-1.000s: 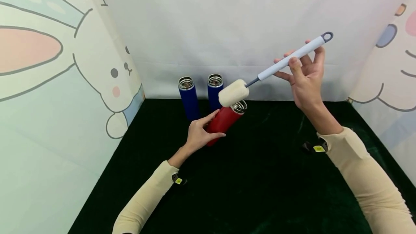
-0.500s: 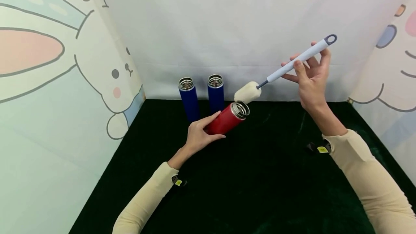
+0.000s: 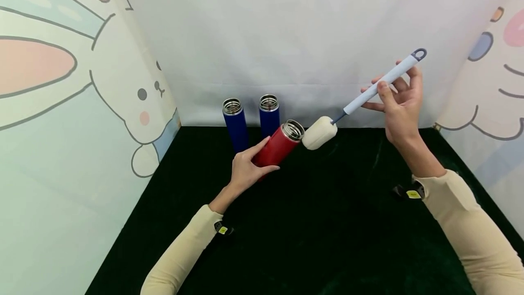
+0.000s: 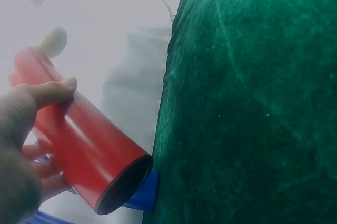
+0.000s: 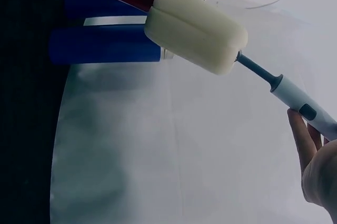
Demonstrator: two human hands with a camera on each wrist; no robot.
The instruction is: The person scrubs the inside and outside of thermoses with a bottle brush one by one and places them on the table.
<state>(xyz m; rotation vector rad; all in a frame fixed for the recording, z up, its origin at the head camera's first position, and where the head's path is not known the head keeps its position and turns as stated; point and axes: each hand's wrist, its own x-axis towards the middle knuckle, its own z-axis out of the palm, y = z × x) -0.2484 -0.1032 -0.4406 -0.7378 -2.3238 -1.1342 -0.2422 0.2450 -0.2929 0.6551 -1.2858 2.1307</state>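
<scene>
My left hand (image 3: 247,170) grips a red bottle (image 3: 278,145) round its body. The bottle leans to the right with its bare metal mouth up, and in the left wrist view its base (image 4: 126,184) is off the green cloth. Between the thumb and fingers of my right hand (image 3: 403,108) is the pale blue handle of a bottle brush (image 3: 380,83). Its cream sponge head (image 3: 320,133) hangs down to the left, just right of the bottle's mouth and outside it. Whether sponge and rim touch, I cannot tell.
Two blue bottles (image 3: 236,126) (image 3: 270,115) without lids stand upright at the back, behind the red one. Dark green cloth (image 3: 311,231) covers the table. A white backdrop (image 3: 286,26) rises behind it, with cartoon rabbit panels (image 3: 118,81) at the sides.
The brush has moved right and down, its sponge passing from above the red bottle's mouth to beside it. The red bottle has shifted slightly left and up, and its mouth has come into full view.
</scene>
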